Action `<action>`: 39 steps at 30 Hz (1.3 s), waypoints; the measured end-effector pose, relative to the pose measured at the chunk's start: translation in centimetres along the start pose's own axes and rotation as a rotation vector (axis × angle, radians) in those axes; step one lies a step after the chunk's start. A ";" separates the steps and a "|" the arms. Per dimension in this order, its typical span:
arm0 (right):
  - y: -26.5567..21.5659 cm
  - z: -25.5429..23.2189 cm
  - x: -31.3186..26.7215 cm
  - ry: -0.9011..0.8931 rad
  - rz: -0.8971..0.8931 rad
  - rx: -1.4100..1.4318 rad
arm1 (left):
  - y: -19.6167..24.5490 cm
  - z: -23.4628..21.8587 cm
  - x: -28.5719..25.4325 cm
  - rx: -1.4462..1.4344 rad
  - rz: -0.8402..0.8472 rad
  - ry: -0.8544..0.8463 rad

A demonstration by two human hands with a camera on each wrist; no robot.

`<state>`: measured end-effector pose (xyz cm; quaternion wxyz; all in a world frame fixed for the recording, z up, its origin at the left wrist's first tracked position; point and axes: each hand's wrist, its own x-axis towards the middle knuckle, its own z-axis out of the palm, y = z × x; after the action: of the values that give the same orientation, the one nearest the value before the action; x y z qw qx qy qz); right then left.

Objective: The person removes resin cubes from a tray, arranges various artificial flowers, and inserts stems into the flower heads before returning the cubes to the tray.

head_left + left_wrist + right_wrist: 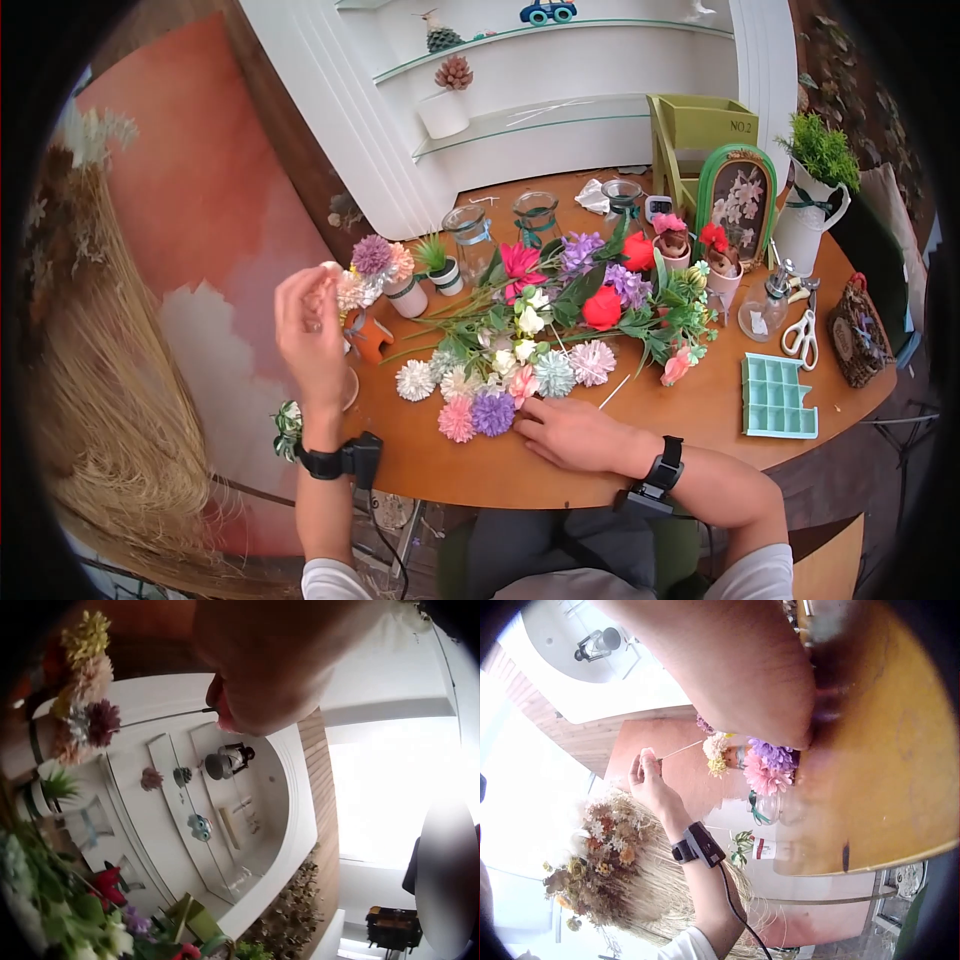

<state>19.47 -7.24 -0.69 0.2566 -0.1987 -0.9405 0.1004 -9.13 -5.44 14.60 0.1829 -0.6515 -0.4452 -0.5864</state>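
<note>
My left hand (308, 325) is raised at the left side of the table, its fingertips pinching a pink artificial flower (649, 753). The flower's thin stem points towards the shelf side in the right wrist view. My right hand (572, 434) rests on the table near the front edge, fingers loosely bent, right beside a purple pompom flower (492, 412) and a peach flower (523, 386). Its fingertips are hidden in the right wrist view. A heap of artificial flowers, among them a red rose (603, 308) and a white pompom (414, 380), lies across the table.
Several glass vases (537, 215) stand at the back. A pink pot (408, 300) holds pompom flowers at the left, beside an orange container (370, 338). Scissors (801, 340), a teal compartment tray (778, 397), a spray bottle (765, 315) and a green frame (737, 200) occupy the right.
</note>
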 end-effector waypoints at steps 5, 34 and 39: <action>-0.1 -1.8 0.4 0.033 0.051 -0.009 | 3.5 2.7 -4.7 -0.501 -0.340 -0.158; 0.3 -3.5 1.4 0.240 0.510 0.033 | -2.6 7.7 -7.5 -1.188 -0.865 -0.262; 2.6 -3.0 1.0 0.432 0.657 0.015 | -6.6 7.2 -7.4 -0.691 -0.780 -0.224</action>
<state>21.12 -4.22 1.53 0.4041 -0.5038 -0.7506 0.1399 -9.43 0.86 4.15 -0.3227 -0.5186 -0.4522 -0.6500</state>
